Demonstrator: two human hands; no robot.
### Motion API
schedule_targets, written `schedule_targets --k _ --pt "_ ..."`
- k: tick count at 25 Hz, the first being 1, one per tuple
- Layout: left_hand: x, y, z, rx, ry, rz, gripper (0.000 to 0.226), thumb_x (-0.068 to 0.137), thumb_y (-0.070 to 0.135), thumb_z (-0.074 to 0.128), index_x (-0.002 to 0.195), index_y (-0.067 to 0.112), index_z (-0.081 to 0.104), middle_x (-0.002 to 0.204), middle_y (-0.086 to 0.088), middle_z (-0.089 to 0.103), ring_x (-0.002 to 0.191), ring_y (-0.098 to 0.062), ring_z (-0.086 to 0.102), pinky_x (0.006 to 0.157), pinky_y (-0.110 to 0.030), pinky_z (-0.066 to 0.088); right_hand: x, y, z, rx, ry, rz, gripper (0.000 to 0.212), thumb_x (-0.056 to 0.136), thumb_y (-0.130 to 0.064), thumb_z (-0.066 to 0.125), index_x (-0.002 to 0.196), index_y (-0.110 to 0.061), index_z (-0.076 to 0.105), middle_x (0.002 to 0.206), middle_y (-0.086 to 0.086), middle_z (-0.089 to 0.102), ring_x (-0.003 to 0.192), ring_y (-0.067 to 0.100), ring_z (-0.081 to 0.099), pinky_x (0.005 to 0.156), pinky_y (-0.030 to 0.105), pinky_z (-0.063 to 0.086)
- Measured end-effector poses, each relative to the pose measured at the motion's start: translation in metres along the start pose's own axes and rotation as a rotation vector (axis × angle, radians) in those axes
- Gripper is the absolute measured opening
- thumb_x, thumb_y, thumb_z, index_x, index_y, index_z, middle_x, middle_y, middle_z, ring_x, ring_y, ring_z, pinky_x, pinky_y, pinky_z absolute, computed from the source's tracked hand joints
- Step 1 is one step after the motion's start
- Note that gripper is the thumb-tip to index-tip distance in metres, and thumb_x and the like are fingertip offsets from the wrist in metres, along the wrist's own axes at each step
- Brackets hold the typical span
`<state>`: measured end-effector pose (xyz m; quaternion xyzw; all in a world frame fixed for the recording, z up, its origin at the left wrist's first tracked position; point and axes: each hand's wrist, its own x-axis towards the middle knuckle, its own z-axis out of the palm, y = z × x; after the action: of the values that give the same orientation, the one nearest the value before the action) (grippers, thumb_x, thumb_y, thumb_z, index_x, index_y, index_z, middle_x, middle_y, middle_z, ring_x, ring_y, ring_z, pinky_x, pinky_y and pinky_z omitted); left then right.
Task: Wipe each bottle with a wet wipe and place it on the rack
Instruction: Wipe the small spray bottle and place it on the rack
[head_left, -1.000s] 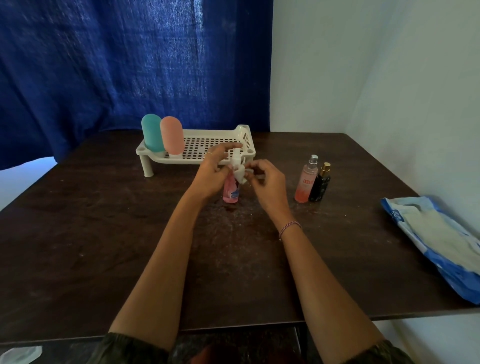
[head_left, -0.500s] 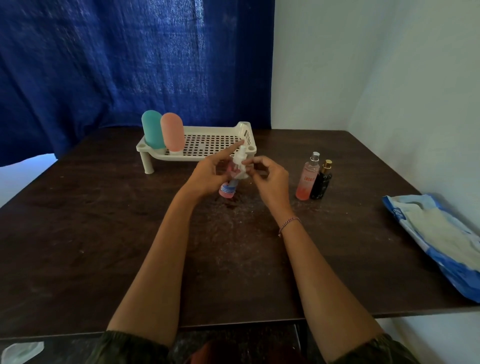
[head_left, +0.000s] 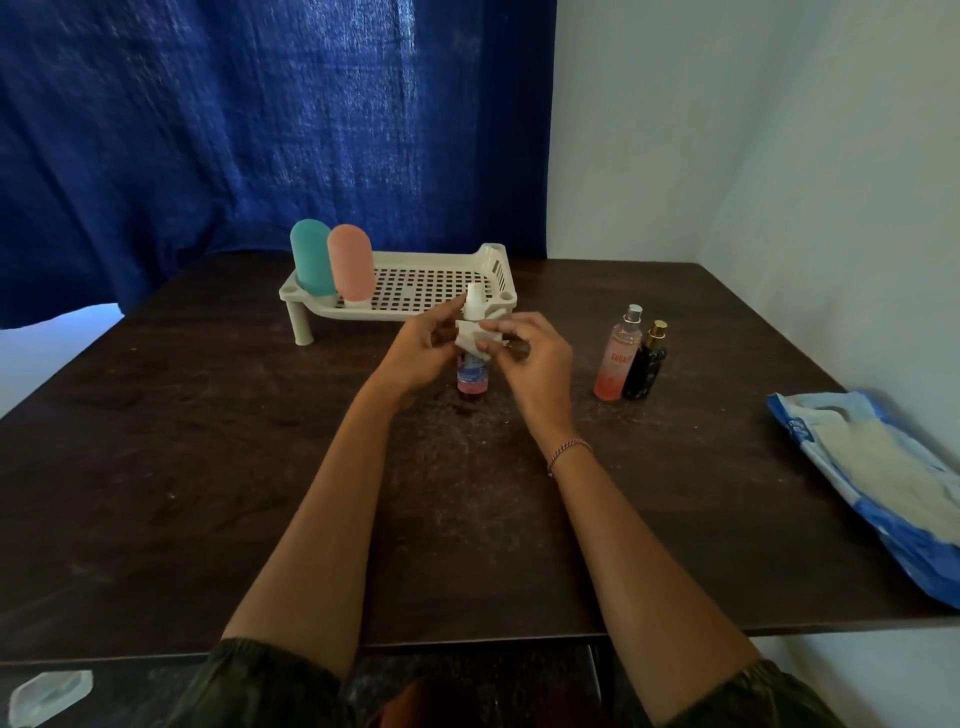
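Two-handed wiping under way

Both hands meet over the middle of the dark brown wooden worktop (head_left: 208, 467), just in front of the white perforated plastic rack (head_left: 496, 273). The left hand (head_left: 423, 353) has its fingers curled round the upper body of a small spray bottle (head_left: 471, 378) with a white pump top and a pink-and-blue label. The bottle is upright; whether its base touches the worktop cannot be told. The right hand (head_left: 530, 364), with a thin pink bracelet (head_left: 569, 451) on its wrist, pinches a crumpled white wet wipe (head_left: 474, 339) against the bottle's neck with bent fingers.

On the rack's left end stand a rounded teal bottle (head_left: 310, 257) and a rounded salmon-pink bottle (head_left: 350, 262), touching side by side; the grid beside them is bare. To the right of the hands, two more bottles stand close together on the worktop: a clear pink spray bottle (head_left: 618, 358) with a silver cap and a black bottle (head_left: 644, 366) with a gold cap. Near the worktop's right edge, well apart from them, lies a blue-and-white wipe pack (head_left: 883, 483). A deep blue curtain (head_left: 260, 130) hangs behind the rack.
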<state>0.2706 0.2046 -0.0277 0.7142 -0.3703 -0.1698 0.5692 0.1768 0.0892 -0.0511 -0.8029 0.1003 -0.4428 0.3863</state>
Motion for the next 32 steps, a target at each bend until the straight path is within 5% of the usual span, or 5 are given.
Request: schedule_targets --k 5,9,15,22,32 --pt "0.001 -0.002 -0.002 -0.181 0.090 -0.015 0.062 0.089 -0.012 0.048 0.144 0.010 0.033 0.124 -0.005 0.056 0.111 -0.013 0.057 0.082 -0.024 0.055 -0.002 -0.003 0.001 -0.046 -0.069 -0.068 0.019 0.077 -0.009 0.072 0.095 -0.011 0.071 0.108 0.002 0.060 0.107 0.010 0.055 0.088 0.014 0.047" --pt "-0.001 0.002 -0.006 -0.362 0.209 -0.037 0.060 0.090 -0.002 0.054 0.144 0.011 0.032 0.106 0.006 0.060 0.107 -0.018 0.060 0.073 -0.024 0.056 -0.001 -0.005 -0.001 -0.043 -0.196 -0.028 0.018 0.077 -0.011 0.072 0.096 -0.012 0.071 0.105 -0.005 0.057 0.103 0.007 0.054 0.088 0.016 0.048" --pt "-0.003 0.006 -0.005 -0.443 0.260 -0.085 0.061 0.088 0.000 0.058 0.143 0.013 0.035 0.106 0.002 0.062 0.087 -0.008 0.067 0.063 -0.020 0.055 0.000 -0.005 -0.004 -0.030 -0.117 0.062 0.019 0.080 -0.011 0.070 0.098 -0.012 0.070 0.110 0.002 0.065 0.104 0.008 0.058 0.090 0.020 0.050" --pt "0.000 0.003 -0.007 -0.586 0.381 -0.117 0.060 0.086 0.009 0.063 0.139 0.010 0.036 0.120 -0.011 0.058 0.097 -0.018 0.064 0.066 -0.025 0.056 -0.004 -0.010 0.006 -0.012 -0.104 -0.082 0.030 0.074 -0.010 0.074 0.104 -0.014 0.069 0.120 0.002 0.060 0.112 0.000 0.046 0.098 0.016 0.042" --pt "0.000 0.008 -0.001 -0.772 0.385 -0.135 0.051 0.088 0.004 0.060 0.134 0.012 0.039 0.106 -0.006 0.061 0.091 -0.016 0.067 0.069 -0.030 0.058 0.001 -0.008 0.002 0.487 -0.017 0.414 0.017 0.082 -0.016 0.068 0.099 -0.016 0.069 0.108 -0.001 0.066 0.107 0.015 0.060 0.087 0.030 0.054"
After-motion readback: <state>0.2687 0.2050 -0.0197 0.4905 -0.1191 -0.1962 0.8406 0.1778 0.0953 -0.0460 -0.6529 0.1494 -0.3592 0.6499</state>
